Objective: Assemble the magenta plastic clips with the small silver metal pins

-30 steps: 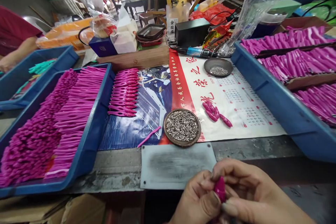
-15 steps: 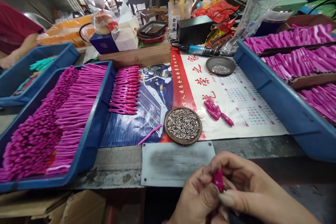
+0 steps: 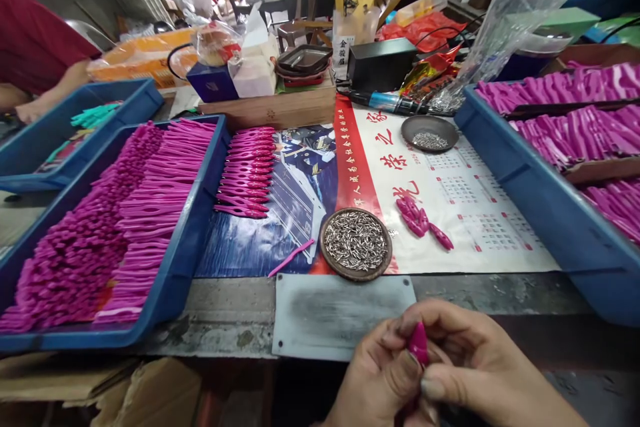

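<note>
A glossy magenta plastic piece (image 3: 418, 343) with a pointed top is held upright at the table's front edge. My left hand (image 3: 377, 377) is closed around it, thumb in front; its lower part is hidden by the fingers. My right hand (image 3: 480, 360) is closed on the same piece from the right, with its thumb against the lower end. Just beyond the hands lies a grey metal plate (image 3: 343, 313). Behind that plate stands a round dish (image 3: 356, 243) of small metal pins. Several loose magenta pieces (image 3: 417, 219) lie right of the dish.
A blue bin (image 3: 177, 303) of magenta strips stands left, beside a row of magenta forked pieces (image 3: 246, 173). A single strip (image 3: 291, 258) lies near the dish. Another blue bin (image 3: 555, 223) stands right. A smaller dish (image 3: 430, 133) sits farther back. A co-worker's arm (image 3: 55, 90) is at far left.
The whole view has shifted slightly, so the table's things appear a little farther right. Both hands keep hold of the magenta piece, with barely any finger movement.
</note>
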Demonstrator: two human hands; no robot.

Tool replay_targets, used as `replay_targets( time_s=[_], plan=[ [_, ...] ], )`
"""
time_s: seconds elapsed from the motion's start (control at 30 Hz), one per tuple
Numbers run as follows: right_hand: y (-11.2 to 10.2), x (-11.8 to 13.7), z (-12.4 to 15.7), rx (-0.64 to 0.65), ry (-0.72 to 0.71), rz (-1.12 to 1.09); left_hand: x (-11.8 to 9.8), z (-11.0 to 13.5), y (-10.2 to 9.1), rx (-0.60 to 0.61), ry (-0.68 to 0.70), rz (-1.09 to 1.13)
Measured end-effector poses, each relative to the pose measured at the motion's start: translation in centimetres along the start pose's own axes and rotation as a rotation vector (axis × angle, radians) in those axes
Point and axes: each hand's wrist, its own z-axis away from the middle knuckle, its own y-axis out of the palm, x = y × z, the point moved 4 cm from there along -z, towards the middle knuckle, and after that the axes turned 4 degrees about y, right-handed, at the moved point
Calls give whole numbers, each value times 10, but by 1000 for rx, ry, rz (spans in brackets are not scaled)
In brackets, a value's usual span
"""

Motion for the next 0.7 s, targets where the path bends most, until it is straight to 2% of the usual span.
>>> replay_targets(
  time_s=[0.3, 0.43, 0.57, 0.7],
  plan=[
    [1, -7, -4, 48, 84, -142, 3, 0, 5, 60, 65, 49],
    [6, -5, 2, 109, 45, -121, 7, 3, 1, 16, 158, 14],
    [1, -7, 0, -52, -76, -54, 7, 4, -1, -16, 58, 45],
    [0, -16, -10, -17, -38, -132, -2, 1, 3, -56, 32, 82]
  ],
)
